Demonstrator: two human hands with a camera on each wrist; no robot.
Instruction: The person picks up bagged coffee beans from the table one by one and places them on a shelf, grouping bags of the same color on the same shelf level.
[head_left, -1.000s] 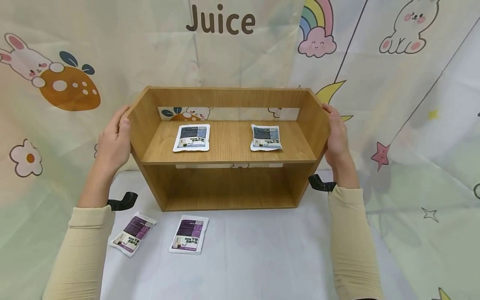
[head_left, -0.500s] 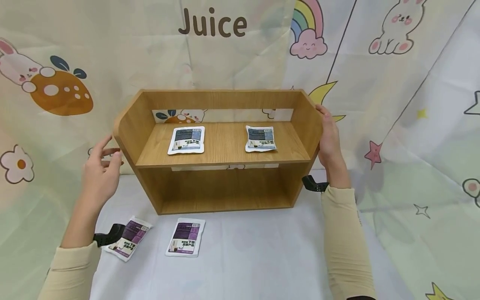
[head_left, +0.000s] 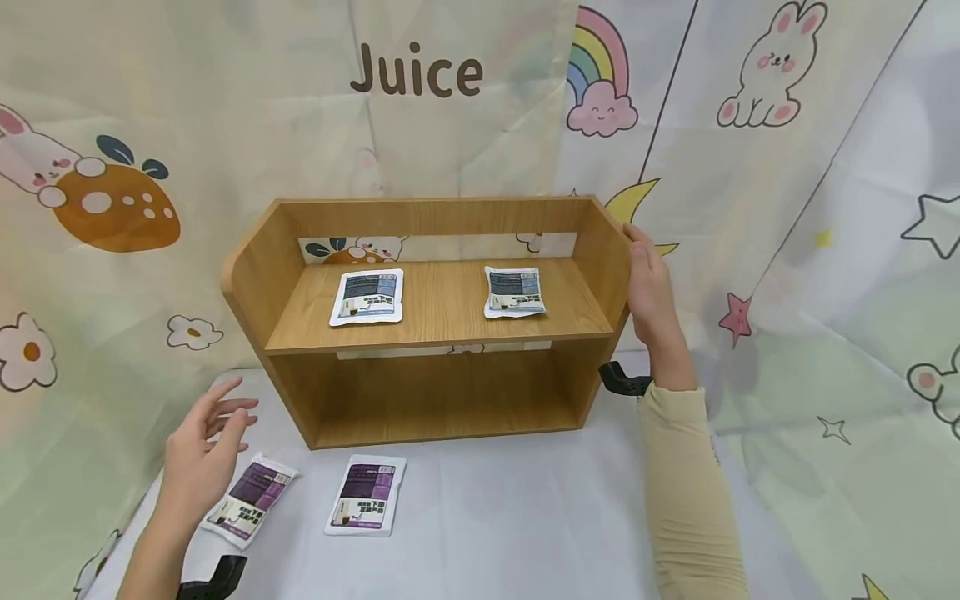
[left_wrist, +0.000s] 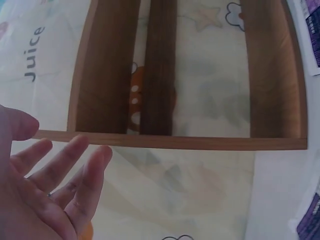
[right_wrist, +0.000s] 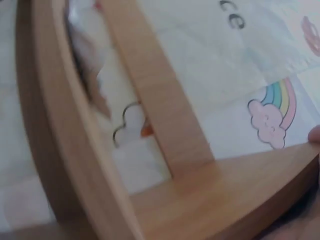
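At 12 o'clock on white cloth (head_left: 525, 500): light-brown two-tier wooden shelf (head_left: 457, 392), right hand (head_left: 656, 308) grasping its 3 o'clock side panel (head_left: 602, 271). Left hand (head_left: 197, 458) at shelf's 8 o'clock, free and loosely spread. Two flat blue-and-white rectangular pouches (head_left: 367, 297) on upper board (head_left: 444, 307); two flat purple-and-white pouches (head_left: 366, 496) on cloth toward shelf's 7 o'clock.

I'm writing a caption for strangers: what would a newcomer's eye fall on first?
Probably the wooden shelf at the centre, with two blue-labelled packets on its upper level and the right hand at its right side. Then two purple-labelled packets on the white table before it, near the left hand. Behind, the bold word "Juice" tops the backdrop.
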